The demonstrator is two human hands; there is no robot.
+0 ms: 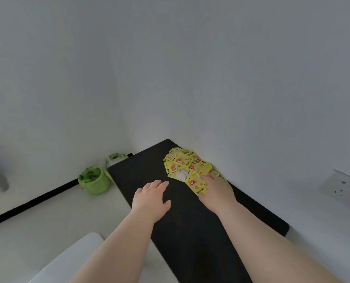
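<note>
A heap of several yellow snack packets [185,167] with an orange cartoon figure lies at the far right of a black table [190,231], close to the wall. My right hand [217,190] rests on the near edge of the heap, fingers spread over the packets, one packet [198,185] lying just left of it. My left hand [151,198] lies flat on the bare black tabletop left of the heap, fingers relaxed, holding nothing.
A green fabric bin [94,181] stands on the floor left of the table's far end, with a small green and white box [115,157] behind it by the wall. A wall socket [343,187] is at the right. A white object's edge [72,260] shows bottom left.
</note>
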